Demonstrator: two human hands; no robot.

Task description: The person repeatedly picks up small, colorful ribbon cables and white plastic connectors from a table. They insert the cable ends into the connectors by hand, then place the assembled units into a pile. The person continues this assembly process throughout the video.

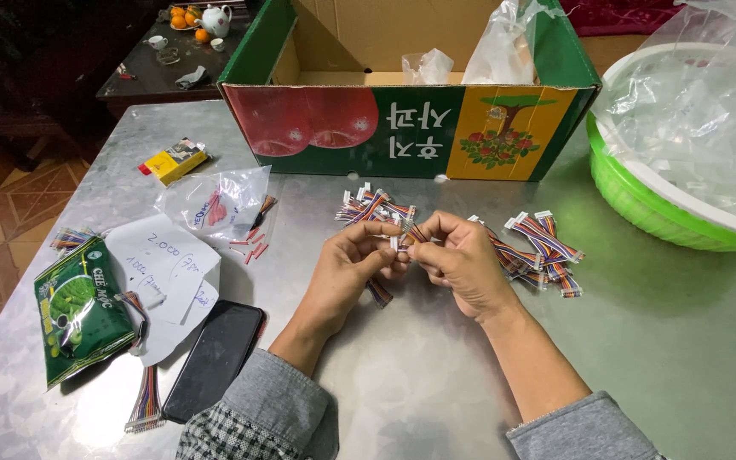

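My left hand (347,255) and my right hand (457,260) meet over the metal table (658,341), fingertips pinched together on 1 short multicoloured ribbon cable (393,243). Both hands are closed around it: the left thumb and forefinger grip one end by its small white connector, the right fingers pinch the other end, and a loose striped tail hangs down under my left palm.

Just beyond my left fingers lies a small heap of the same cables (372,206). Just past my right hand, on its outer side, lies a second heap of cables (543,249), nearly touching my knuckles.

Farther out, beyond both hands, stands an open cardboard box (402,128) with plastic bags inside. Well off to the right of my right hand sits a green basin (641,204) lined with clear plastic.

To the left of my left hand lie a clear plastic bag (215,204), a sheet of paper (168,273), a black phone (215,358), a green packet (78,311) and a small yellow box (174,160).
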